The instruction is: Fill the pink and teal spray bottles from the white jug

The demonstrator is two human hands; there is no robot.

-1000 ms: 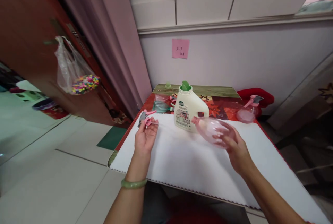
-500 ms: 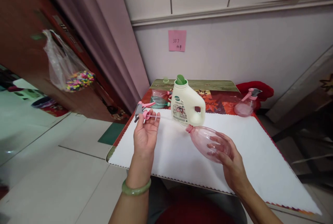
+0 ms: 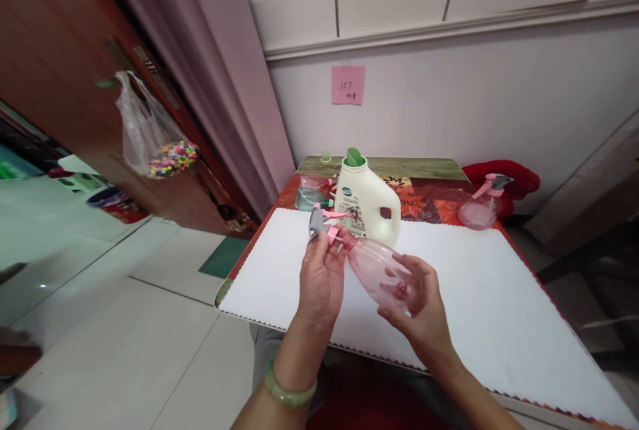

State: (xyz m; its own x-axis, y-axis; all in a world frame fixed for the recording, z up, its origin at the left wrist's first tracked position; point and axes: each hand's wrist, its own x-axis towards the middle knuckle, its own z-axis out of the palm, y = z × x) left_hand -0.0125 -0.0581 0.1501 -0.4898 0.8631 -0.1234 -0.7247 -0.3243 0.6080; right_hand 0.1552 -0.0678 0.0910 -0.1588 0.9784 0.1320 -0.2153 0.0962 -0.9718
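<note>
My left hand (image 3: 322, 277) is closed on a pink and grey trigger spray head (image 3: 319, 222), its pink collar between thumb and fingers. The collar sits right at the neck of a clear pink spray bottle (image 3: 377, 267); whether the two touch I cannot tell. Fingers wrapped round the bottle's base, my right hand (image 3: 424, 297) holds it tilted, neck up to the left. Just behind both hands stands a cream detergent jug (image 3: 374, 200) with a green cap piece (image 3: 354, 157) in its mouth.
Another pink spray bottle (image 3: 478, 209) stands at the table's back right, near a red cloth-like item (image 3: 519, 177). Green and pink bottles (image 3: 310, 194) lie behind the jug, left. A small cap (image 3: 325, 158) rests at the back edge. A white sheet (image 3: 474, 303) covers the table's front.
The spray head and bottle have come together: the long dip tube, bare before, is now inside the bottle. My left hand has moved right, my right hand slightly left. The view has shifted a little.
</note>
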